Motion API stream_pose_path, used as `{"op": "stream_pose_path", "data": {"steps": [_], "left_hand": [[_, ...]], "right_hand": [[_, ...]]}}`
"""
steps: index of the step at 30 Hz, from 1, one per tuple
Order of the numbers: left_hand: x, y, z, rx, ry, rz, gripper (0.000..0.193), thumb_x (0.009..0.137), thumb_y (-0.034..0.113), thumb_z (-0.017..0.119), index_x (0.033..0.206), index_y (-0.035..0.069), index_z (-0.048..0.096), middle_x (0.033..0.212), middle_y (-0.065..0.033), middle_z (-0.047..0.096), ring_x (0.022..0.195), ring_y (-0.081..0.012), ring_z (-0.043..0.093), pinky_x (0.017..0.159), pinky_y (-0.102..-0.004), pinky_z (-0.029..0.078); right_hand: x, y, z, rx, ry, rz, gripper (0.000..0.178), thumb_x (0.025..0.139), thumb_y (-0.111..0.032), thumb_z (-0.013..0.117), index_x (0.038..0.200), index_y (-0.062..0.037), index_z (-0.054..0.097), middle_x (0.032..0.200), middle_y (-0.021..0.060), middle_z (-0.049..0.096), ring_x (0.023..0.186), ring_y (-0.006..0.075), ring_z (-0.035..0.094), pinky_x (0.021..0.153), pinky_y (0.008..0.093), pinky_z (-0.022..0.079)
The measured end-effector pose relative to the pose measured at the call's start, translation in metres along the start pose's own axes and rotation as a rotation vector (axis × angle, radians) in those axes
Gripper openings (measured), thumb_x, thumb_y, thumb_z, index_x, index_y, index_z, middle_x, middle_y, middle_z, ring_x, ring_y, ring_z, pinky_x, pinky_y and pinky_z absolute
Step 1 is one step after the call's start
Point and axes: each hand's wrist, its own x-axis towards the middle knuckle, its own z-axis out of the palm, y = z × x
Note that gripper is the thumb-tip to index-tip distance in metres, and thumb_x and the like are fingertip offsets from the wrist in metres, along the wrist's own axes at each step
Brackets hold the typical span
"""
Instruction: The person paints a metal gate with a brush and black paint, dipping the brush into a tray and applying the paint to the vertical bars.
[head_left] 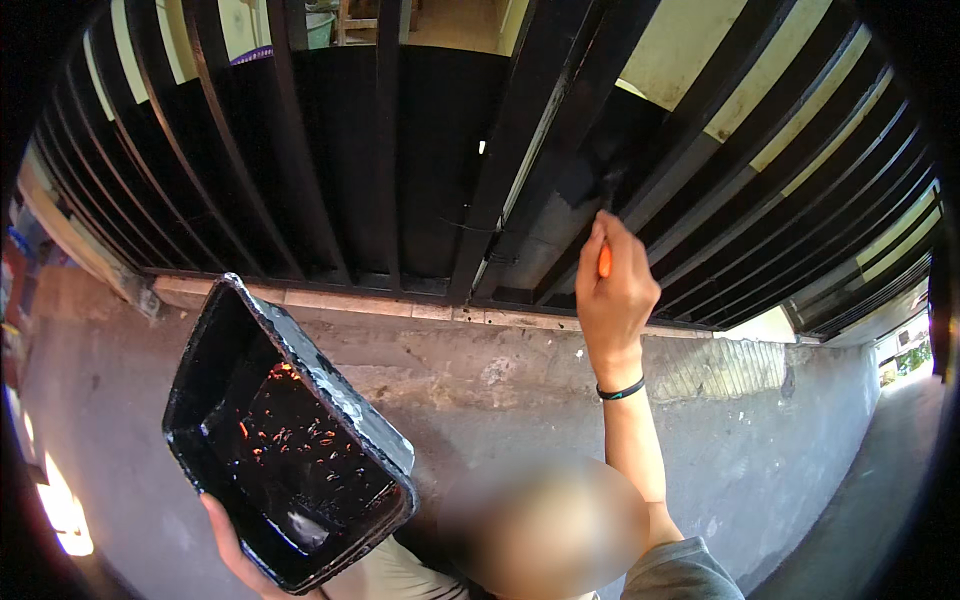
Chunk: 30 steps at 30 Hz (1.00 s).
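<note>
My right hand [620,290] is closed round the orange handle of a paintbrush [605,261]. The brush's dark head points up and away against the black metal gate [440,150], low between its bars; whether the bristles touch is hard to make out in the dark. At the lower left, my left hand [235,550] grips a black rectangular tub [335,375] from its near left side, with most of the fingers hidden under it. Glossy black paint [290,450] lies inside, with orange glints on it. Grey-white smears coat the tub's right outer wall.
Upright bars with dark panels behind them span the view. A tiled sill [350,303] runs along the gate's foot, above grey concrete ground [730,450]. A thin wire [480,228] hangs across the bars near the middle. A purple item and a greenish container [320,30] stand behind the gate.
</note>
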Motion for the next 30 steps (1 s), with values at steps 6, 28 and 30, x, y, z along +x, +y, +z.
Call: {"op": "stream_pose_path", "data": {"steps": [6, 28, 30], "left_hand": [[0.01, -0.002, -0.023, 0.025, -0.18, 0.017, 0.055, 0.109, 0.043, 0.056, 0.15, 0.006, 0.054, 0.145, -0.014, 0.063, 0.125, -0.0303, 0.065, 0.106, -0.0469, 0.056], [-0.001, -0.036, 0.028, 0.023, -0.286, -0.222, 0.053, 0.108, 0.039, 0.061, 0.146, 0.003, 0.058, 0.142, -0.0144, 0.066, 0.124, -0.0299, 0.067, 0.108, -0.0466, 0.054], [-0.011, -0.047, 0.041, 0.196, -0.154, -0.196, 0.051, 0.107, 0.036, 0.062, 0.144, 0.0, 0.059, 0.135, -0.015, 0.07, 0.116, -0.0276, 0.071, 0.103, -0.0433, 0.058]], "right_hand": [[-0.041, 0.011, -0.011, 0.107, -0.141, 0.098, 0.015, 0.098, -0.007, 0.073, 0.112, -0.003, 0.072, 0.098, 0.0152, 0.076, 0.082, 0.0328, 0.076, 0.068, 0.0368, 0.062], [0.021, 0.014, -0.129, 0.692, -0.061, 0.474, 0.027, 0.109, -0.02, 0.063, 0.116, 0.0048, 0.071, 0.093, 0.0139, 0.073, 0.073, 0.0164, 0.072, 0.063, 0.0281, 0.059], [0.037, 0.01, -0.15, 0.704, -0.018, 0.407, 0.042, 0.114, -0.032, 0.052, 0.112, 0.0068, 0.067, 0.091, 0.0143, 0.07, 0.068, 0.0173, 0.07, 0.061, 0.0271, 0.058]]}}
